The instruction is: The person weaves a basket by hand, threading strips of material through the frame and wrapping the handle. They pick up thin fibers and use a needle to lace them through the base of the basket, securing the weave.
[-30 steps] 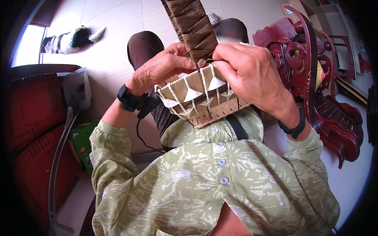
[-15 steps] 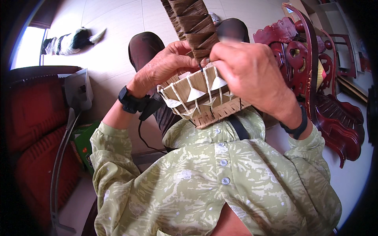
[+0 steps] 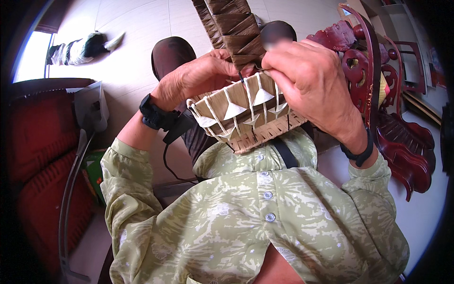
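Note:
A small woven basket [image 3: 245, 143] rests tilted in my lap against my shirt. White cord and white triangular pieces cross its tan side. From its far rim rises a tall handle [image 3: 240, 40] wrapped in brown strips. My left hand [image 3: 198, 75] grips the basket by the handle's foot, its fingertips partly hidden behind the handle and rim. On the other side of that foot, my right hand [image 3: 309, 78] is closed in a pinch just over the rim. What lies between its fingers is too small to make out. A dark tie [image 3: 241, 77] shows where handle and rim meet.
Carved red wooden furniture [image 3: 373, 90] stands close on the right. On the left are a red chair [image 3: 47, 184], a grey curved metal stand [image 3: 71, 189] and a green box [image 3: 94, 170]. A black-and-white furry animal [image 3: 80, 49] lies on the tiled floor.
My right hand has drawn a little to the right, away from the handle's foot, still pinched. The left hand keeps its hold on the basket, which has barely shifted.

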### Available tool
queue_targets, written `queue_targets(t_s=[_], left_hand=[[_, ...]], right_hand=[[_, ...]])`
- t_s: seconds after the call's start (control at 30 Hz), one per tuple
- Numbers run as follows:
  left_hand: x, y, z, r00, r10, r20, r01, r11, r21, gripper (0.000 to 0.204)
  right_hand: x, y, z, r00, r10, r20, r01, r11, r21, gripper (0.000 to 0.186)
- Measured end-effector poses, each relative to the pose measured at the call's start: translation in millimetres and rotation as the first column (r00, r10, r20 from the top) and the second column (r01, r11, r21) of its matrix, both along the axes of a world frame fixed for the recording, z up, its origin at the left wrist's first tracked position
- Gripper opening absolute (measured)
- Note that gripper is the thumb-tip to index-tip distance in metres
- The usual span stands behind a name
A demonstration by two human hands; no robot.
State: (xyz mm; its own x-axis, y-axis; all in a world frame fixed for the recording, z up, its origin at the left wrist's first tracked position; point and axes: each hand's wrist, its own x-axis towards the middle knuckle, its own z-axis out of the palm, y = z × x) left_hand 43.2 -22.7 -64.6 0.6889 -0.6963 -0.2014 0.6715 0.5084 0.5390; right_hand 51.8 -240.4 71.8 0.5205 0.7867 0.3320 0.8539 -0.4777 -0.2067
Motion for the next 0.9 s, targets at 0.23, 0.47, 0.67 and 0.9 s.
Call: queue_targets(t_s=[0.23, 0.47, 0.67, 0.9], left_hand=[[-5, 0, 7, 0.998, -0.055, -0.039, 0.052, 0.997, -0.060, 0.035], [-2, 4, 8, 0.997, -0.053, 0.057, 0.061, 0.987, -0.146, 0.027], [-7, 4, 10, 0.997, -0.035, 0.070, 0.044, 0.988, -0.145, 0.032], [-3, 5, 8, 0.999, -0.021, 0.043, 0.026, 0.993, -0.118, 0.032]], right_hand=[[0, -15, 12, 0.977, -0.112, -0.182, 0.105, 0.993, -0.048, 0.013], [10, -8, -6, 0.996, 0.075, 0.049, -0.076, 0.997, 0.030, 0.014], [0, -5, -10, 0.997, 0.016, -0.071, -0.014, 1.000, 0.027, 0.012], [-9, 4, -9, 0.997, -0.077, -0.009, 0.077, 0.996, 0.036, 0.010]])
